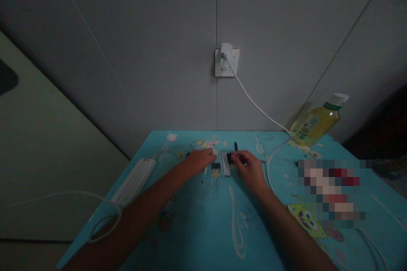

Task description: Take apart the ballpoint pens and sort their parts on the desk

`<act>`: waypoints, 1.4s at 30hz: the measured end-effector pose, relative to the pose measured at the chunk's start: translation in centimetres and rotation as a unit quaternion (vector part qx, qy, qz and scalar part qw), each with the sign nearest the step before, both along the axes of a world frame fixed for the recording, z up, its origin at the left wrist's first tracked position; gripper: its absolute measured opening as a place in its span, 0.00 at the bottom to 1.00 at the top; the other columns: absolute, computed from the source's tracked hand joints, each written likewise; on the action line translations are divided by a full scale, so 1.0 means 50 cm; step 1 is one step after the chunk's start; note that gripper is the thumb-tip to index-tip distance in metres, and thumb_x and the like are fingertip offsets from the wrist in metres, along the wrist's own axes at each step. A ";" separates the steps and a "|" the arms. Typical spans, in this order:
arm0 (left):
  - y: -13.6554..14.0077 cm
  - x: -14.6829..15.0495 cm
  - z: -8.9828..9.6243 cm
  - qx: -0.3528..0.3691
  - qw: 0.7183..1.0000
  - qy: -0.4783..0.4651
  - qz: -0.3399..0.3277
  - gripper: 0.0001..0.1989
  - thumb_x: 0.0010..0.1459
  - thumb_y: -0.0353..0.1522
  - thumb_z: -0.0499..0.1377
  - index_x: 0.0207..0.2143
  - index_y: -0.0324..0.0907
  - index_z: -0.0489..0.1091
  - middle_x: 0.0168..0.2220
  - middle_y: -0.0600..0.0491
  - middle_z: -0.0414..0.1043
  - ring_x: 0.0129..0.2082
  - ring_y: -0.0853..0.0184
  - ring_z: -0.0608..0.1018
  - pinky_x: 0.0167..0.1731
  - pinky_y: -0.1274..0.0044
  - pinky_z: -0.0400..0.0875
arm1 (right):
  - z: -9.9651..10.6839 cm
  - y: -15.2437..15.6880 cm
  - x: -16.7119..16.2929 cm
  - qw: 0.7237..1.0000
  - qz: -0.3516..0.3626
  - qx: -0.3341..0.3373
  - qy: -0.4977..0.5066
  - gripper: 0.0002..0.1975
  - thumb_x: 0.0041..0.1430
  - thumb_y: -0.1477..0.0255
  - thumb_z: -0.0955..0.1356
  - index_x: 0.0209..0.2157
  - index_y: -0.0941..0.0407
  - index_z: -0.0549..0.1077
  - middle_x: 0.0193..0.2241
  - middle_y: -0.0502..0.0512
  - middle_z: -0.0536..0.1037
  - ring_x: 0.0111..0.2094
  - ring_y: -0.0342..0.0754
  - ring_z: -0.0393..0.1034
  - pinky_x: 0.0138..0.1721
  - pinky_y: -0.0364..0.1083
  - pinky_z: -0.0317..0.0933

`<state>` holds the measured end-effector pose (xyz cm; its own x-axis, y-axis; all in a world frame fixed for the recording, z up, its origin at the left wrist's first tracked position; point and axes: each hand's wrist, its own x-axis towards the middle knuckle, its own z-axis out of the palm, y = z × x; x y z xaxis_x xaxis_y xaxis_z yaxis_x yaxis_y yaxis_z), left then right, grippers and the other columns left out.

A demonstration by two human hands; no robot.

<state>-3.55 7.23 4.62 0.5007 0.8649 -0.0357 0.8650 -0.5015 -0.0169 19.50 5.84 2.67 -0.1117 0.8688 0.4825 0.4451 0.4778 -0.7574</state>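
Several thin white sticks (225, 164) lie side by side on the blue patterned table, between my two hands. To their left, my left hand (199, 160) is closed, its fingertips together by a small pale piece; what they hold is too small to make out. A group of small black pieces (216, 166) lies just below those fingertips. On the other side, my right hand (250, 168) pinches with thumb and forefinger beside more small black parts (229, 158); anything inside the pinch is unclear. A short black cylinder (235, 146) is just beyond the right fingers.
A white power strip (135, 181) with a cable lies at the left. A bottle of yellow liquid (319, 120) stands at the back right. From the wall socket (227, 62), a white cable (254, 103) runs down across the table. A blurred-out object (330, 190) lies at the right.
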 end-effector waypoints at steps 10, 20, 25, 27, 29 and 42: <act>-0.006 -0.034 0.000 0.025 0.995 0.029 -0.091 0.10 0.62 0.29 0.55 0.44 0.48 0.70 0.47 0.51 0.69 0.36 0.66 0.75 0.32 0.76 0.64 | -0.023 -0.003 -0.007 0.958 0.094 0.095 -0.254 0.15 0.60 0.80 0.65 0.46 0.55 0.76 0.42 0.57 0.79 0.43 0.50 0.72 0.47 0.49 0.65; -0.004 -0.036 -0.002 0.059 0.985 0.048 -0.153 0.09 0.62 0.27 0.55 0.43 0.46 0.70 0.45 0.52 0.71 0.33 0.67 0.75 0.29 0.77 0.63 | -0.031 -0.003 -0.014 0.913 0.054 0.092 -0.394 0.14 0.59 0.81 0.68 0.46 0.55 0.77 0.38 0.57 0.78 0.40 0.50 0.68 0.46 0.47 0.60; -0.023 -0.026 -0.010 0.082 0.989 0.035 -0.119 0.06 0.63 0.29 0.54 0.41 0.43 0.70 0.42 0.50 0.70 0.32 0.66 0.75 0.28 0.76 0.66 | -0.024 -0.013 -0.015 0.905 0.069 0.085 -0.411 0.14 0.60 0.80 0.68 0.47 0.54 0.76 0.36 0.56 0.76 0.41 0.50 0.66 0.46 0.46 0.59; -0.035 -0.024 -0.010 0.084 0.990 0.029 -0.106 0.06 0.64 0.32 0.55 0.41 0.43 0.70 0.41 0.51 0.70 0.33 0.66 0.76 0.28 0.76 0.67 | -0.022 -0.016 -0.016 0.903 0.077 0.086 -0.413 0.13 0.60 0.79 0.68 0.46 0.54 0.76 0.36 0.56 0.76 0.42 0.51 0.66 0.46 0.47 0.58; -0.048 -0.023 -0.007 0.077 0.992 0.018 -0.100 0.08 0.64 0.36 0.55 0.42 0.44 0.70 0.42 0.51 0.69 0.36 0.65 0.76 0.29 0.76 0.68 | -0.022 -0.018 -0.018 0.903 0.079 0.086 -0.414 0.13 0.60 0.79 0.68 0.46 0.54 0.76 0.36 0.56 0.76 0.42 0.51 0.66 0.46 0.47 0.58; -0.080 -0.023 -0.018 0.020 0.998 -0.067 0.008 0.07 0.62 0.34 0.57 0.43 0.44 0.68 0.44 0.51 0.71 0.40 0.61 0.76 0.38 0.73 0.69 | -0.028 -0.023 -0.024 0.912 0.092 0.080 -0.393 0.14 0.59 0.79 0.68 0.46 0.54 0.76 0.38 0.57 0.75 0.42 0.51 0.66 0.46 0.48 0.59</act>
